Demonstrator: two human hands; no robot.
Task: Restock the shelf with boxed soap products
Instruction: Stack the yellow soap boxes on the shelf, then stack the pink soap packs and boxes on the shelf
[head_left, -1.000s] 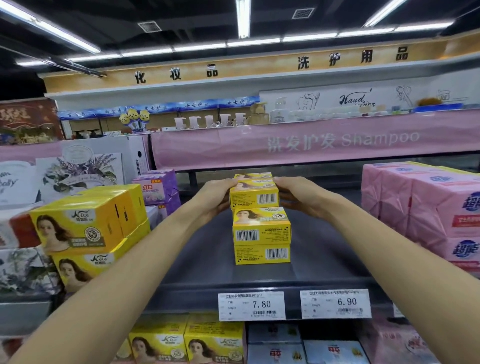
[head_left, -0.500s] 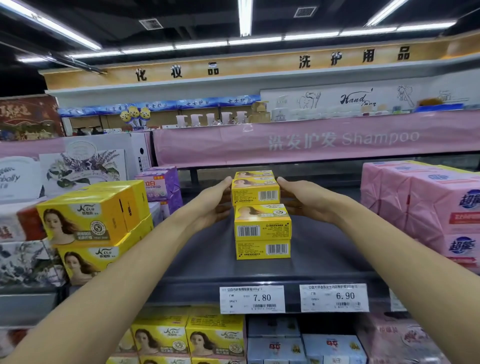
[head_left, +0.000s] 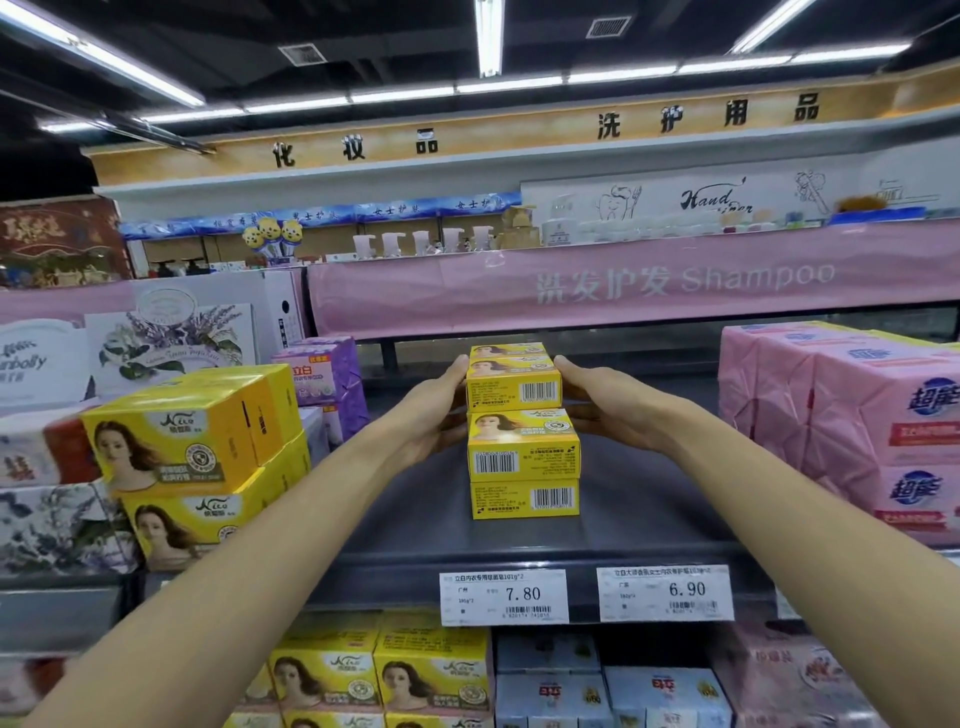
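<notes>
Small yellow soap boxes stand in two short stacks in the middle of the dark shelf (head_left: 639, 525). The front stack (head_left: 523, 462) is two boxes high with barcodes facing me. Behind it stands the rear stack (head_left: 514, 387), and the tops of further boxes show behind that. My left hand (head_left: 431, 415) lies flat against the rear stack's left side. My right hand (head_left: 608, 410) presses its right side, fingers stretched forward. Together the two hands clamp the rear stack. Its lower part is hidden by the front stack.
Larger yellow soap cartons (head_left: 192, 452) are stacked at the left, with purple packs (head_left: 322, 374) behind them. Pink wrapped soap bundles (head_left: 852, 421) fill the right end. Price tags (head_left: 504, 597) hang on the shelf edge. More boxes sit on the shelf below (head_left: 431, 680).
My fingers have straightened from a curled grasp to lie flat along the rear stack's sides. The boxes have hardly moved.
</notes>
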